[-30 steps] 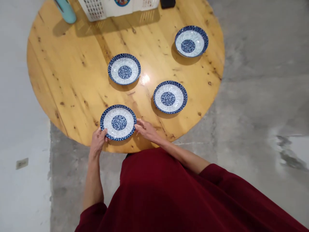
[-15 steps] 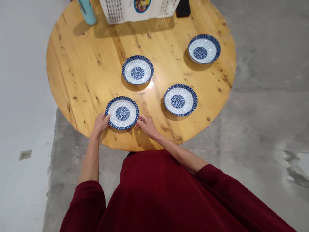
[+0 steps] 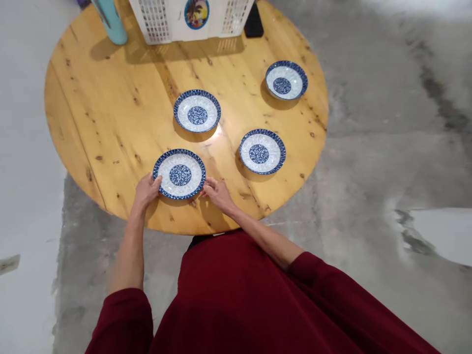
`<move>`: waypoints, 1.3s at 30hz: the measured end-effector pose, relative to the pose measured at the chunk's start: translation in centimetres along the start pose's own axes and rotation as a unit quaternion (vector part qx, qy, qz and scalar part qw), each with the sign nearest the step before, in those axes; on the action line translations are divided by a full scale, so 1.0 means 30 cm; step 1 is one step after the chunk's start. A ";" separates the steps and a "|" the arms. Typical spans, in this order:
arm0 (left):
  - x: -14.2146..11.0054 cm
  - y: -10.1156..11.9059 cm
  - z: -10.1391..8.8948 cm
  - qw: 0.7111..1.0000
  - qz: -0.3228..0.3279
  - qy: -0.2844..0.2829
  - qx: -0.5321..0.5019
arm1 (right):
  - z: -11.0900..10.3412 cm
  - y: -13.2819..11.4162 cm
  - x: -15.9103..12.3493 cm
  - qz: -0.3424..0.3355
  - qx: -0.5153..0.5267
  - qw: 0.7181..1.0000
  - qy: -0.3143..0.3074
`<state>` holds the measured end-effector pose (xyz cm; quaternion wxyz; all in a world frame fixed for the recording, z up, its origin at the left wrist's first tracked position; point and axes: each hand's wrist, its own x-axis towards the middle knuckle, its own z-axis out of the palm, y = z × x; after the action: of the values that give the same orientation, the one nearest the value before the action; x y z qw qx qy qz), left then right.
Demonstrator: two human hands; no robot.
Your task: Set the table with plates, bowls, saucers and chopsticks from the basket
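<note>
A blue-and-white plate (image 3: pixel 179 174) is between my hands near the front edge of the round wooden table. My left hand (image 3: pixel 147 191) grips its left rim, the thumb on top and the fingers hidden beneath. At the lower right rim, my right hand (image 3: pixel 218 193) has its fingers curled against the edge, with the fingertips partly under it. Whether the plate rests on the wood or is slightly raised, I cannot tell. Just behind it lies a second matching plate (image 3: pixel 197 111). To the right is a third plate (image 3: pixel 262 152).
Farther back on the right of the wooden table (image 3: pixel 121 113) sits a deeper patterned bowl (image 3: pixel 286 80). Along the far side stand a white plastic basket (image 3: pixel 193 29) and a light-blue bottle (image 3: pixel 112 24), with a black phone-like object (image 3: pixel 253 23) beside the basket.
The camera view has shifted, so the table and dishes appear farther left. Both hands keep the same hold on the near plate, which has hardly moved on the table.
</note>
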<state>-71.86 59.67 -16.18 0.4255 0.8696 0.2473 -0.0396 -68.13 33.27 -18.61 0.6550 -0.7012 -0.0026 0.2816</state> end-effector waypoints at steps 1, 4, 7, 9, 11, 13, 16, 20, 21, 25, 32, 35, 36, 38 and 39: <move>-0.005 0.003 -0.002 1.000 -0.006 -0.005 0.004 | -0.004 0.002 -0.012 0.008 0.005 1.000 0.006; -0.044 0.014 -0.014 0.999 -0.032 0.008 -0.028 | -0.024 0.013 -0.064 0.036 0.017 0.999 0.023; -0.129 0.009 -0.037 0.991 -0.057 0.077 -0.093 | -0.054 0.032 -0.126 0.056 0.021 0.998 0.024; -0.213 -0.016 -0.052 0.981 -0.079 0.141 -0.112 | -0.073 0.046 -0.167 0.060 0.026 0.998 0.025; -0.311 -0.058 -0.055 0.966 -0.104 0.207 -0.114 | -0.092 0.059 -0.208 0.058 0.030 0.998 0.024; -0.417 -0.106 -0.042 0.951 -0.122 0.261 -0.112 | -0.111 0.072 -0.253 0.057 0.033 0.998 0.015; -0.572 -0.155 0.010 0.938 -0.149 0.297 -0.100 | -0.149 0.093 -0.334 0.063 0.040 0.997 -0.001; -0.730 -0.153 0.118 0.943 -0.185 0.250 -0.119 | -0.238 0.133 -0.458 0.072 0.054 0.996 0.016; -0.758 -0.146 0.149 0.947 -0.188 0.233 -0.120 | -0.266 0.147 -0.488 0.075 0.052 0.995 0.025; -0.859 -0.108 0.266 0.960 -0.179 0.183 -0.112 | -0.369 0.217 -0.601 0.097 0.047 0.992 0.069; -1.105 -0.076 0.417 0.970 -0.185 0.107 -0.119 | -0.436 0.336 -0.755 0.111 0.059 0.989 0.080; -1.215 -0.100 0.455 0.965 -0.204 0.111 -0.120 | -0.418 0.357 -0.783 0.118 0.053 0.990 0.055; -1.245 -0.112 0.464 0.963 -0.209 0.116 -0.124 | -0.407 0.360 -0.789 0.121 0.050 0.990 0.046; -1.290 -0.136 0.473 0.959 -0.215 0.127 -0.135 | -0.386 0.362 -0.799 0.121 0.041 0.991 0.025; -1.302 -0.148 0.474 0.957 -0.217 0.131 -0.140 | -0.376 0.361 -0.803 0.119 0.035 0.992 0.013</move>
<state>-106.06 35.68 -17.49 0.4882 0.7244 0.4865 0.0183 -87.88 12.41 -19.33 0.6406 -0.6772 0.0995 0.3481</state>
